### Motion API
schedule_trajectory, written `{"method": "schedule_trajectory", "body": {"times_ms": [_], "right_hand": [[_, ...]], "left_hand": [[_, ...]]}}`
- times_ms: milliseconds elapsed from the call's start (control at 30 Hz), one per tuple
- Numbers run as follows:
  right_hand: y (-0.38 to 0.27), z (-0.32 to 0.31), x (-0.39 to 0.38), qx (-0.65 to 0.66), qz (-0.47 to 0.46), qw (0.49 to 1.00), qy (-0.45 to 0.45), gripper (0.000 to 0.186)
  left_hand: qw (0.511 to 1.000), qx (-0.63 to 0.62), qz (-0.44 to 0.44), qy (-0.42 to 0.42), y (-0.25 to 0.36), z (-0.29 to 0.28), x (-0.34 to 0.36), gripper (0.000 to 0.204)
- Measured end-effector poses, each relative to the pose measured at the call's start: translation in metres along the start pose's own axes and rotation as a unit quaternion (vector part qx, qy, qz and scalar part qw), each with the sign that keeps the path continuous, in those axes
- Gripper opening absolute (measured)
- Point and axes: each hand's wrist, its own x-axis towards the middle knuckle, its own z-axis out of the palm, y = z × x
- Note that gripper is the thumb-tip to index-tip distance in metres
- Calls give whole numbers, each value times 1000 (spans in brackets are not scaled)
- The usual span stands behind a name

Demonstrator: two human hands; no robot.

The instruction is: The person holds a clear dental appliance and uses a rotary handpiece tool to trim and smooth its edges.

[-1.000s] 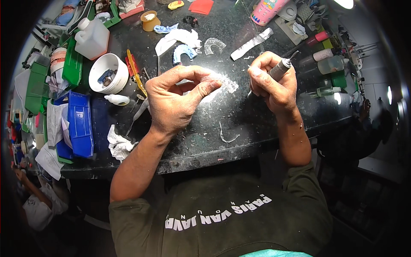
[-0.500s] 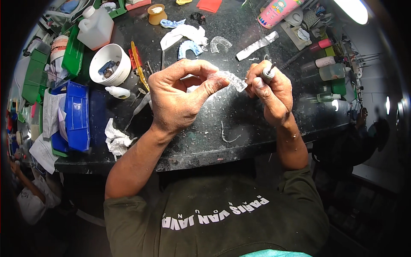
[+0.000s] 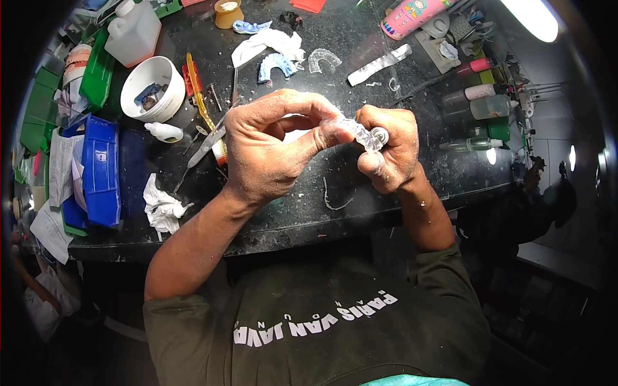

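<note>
A clear plastic dental tray is pinched between the thumb and index finger of my left hand, in the middle of the view. My right hand grips a grey rotary handpiece, whose round end shows at the tray's right end; its tip is hard to make out. Above my hands lie a blue arch-shaped mold, another clear tray and a white tissue. A thin clear strip lies below them on the dark bench.
At left are a white tub, blue bin, crumpled tissue, jug and several tools. At right stand a pink tumbler and bottles. Other people show at both edges.
My right hand has moved left and turned, bringing the handpiece up against the tray in my left hand. The view has shifted slightly.
</note>
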Motion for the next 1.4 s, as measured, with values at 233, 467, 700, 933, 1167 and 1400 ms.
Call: {"method": "schedule_trajectory", "body": {"times_ms": [233,467,700,933,1167,1400], "right_hand": [[-1,1,1,-5,-13,1000,-16,57],[-1,1,2,0,-14,1000,-16,57],[0,2,1,6,-12,1000,-14,57],[2,1,-1,1,-16,1000,-13,58],[1,1,-1,-2,-16,1000,-6,59],[3,2,-1,1,-12,1000,-3,59]], "left_hand": [[1000,23,3,-19,1,-3,0,20],[1000,16,11,-20,0,-2,0,20],[998,40,26,-30,-3,-3,1,21],[999,17,28,17,-3,3,1,15],[998,35,44,15,-4,2,1,15],[998,35,35,24,-2,3,1,13]]}}
